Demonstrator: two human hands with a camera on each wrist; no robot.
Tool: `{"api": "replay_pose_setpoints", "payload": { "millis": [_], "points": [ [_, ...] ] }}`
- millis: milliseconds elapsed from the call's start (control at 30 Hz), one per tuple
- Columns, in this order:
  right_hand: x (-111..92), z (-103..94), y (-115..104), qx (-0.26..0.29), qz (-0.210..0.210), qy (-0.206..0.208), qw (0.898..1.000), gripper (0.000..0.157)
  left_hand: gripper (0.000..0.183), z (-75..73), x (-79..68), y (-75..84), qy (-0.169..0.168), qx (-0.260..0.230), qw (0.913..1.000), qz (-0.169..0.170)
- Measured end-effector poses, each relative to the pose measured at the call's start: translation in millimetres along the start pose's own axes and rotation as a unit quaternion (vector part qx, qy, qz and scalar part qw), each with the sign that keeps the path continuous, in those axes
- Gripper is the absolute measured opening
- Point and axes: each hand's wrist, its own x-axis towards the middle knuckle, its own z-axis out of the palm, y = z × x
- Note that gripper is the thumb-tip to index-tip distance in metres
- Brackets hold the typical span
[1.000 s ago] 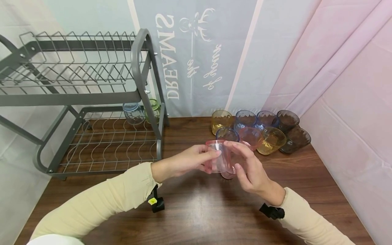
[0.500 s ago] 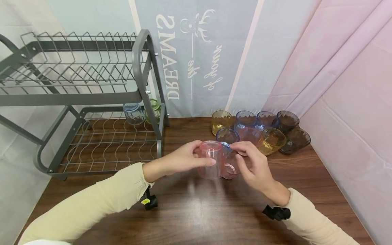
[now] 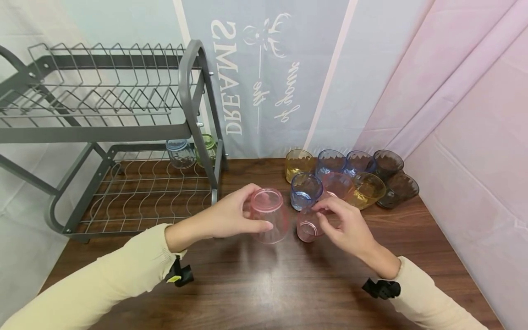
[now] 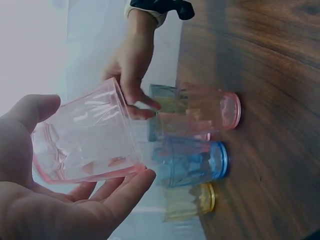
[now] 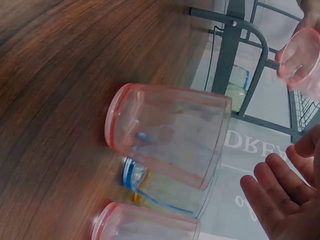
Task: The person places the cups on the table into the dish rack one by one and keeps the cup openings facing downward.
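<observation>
My left hand (image 3: pixel 228 213) grips a clear pink tumbler (image 3: pixel 270 227) from its left side. That tumbler is upside down above the table, its thick base upward and its wider mouth downward. In the left wrist view, the thumb lies on one side of the pink tumbler (image 4: pixel 90 137) and the fingers on the other. My right hand (image 3: pixel 350 229) hovers with relaxed fingers by the rim of a second pink tumbler (image 3: pixel 307 231), which stands upright on the table. The right wrist view shows those fingers (image 5: pixel 280 185) apart from the standing tumbler (image 5: pixel 167 132), holding nothing.
Behind the right hand several tumblers stand grouped: a blue one (image 3: pixel 306 192), a yellow one (image 3: pixel 299 166), a dark grey one (image 3: pixel 398 189) and others. A two-tier grey dish rack (image 3: pixel 194 91) is at left, with blue (image 3: pixel 180 153) and green (image 3: pixel 208 149) glasses on its lower shelf.
The left hand has moved left with the pink tumbler, away from the right hand, and the tumbler has tipped base-up. The right hand has let go of it and shifted slightly right and down.
</observation>
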Motion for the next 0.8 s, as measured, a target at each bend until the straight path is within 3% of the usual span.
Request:
{"api": "replay_pose_setpoints", "payload": {
  "millis": [267, 467, 800],
  "points": [
    [-7, -3.5, 10, -0.071, 0.028, -0.025, 0.997, 0.021, 0.055, -21.2, -20.9, 7.9, 0.003, 0.059, 0.9982, 0.006],
    [-12, -4.2, 16, -0.113, 0.066, -0.033, 0.991, 0.020, 0.056, -41.8, -36.8, 9.5, -0.020, 0.069, 0.9973, 0.014],
    [-13, -2.6, 21, -0.113, 0.142, -0.084, 0.980, 0.024, 0.058, -76.6, -57.6, 11.7, -0.052, 0.097, 0.9936, 0.027]
  ]
}}
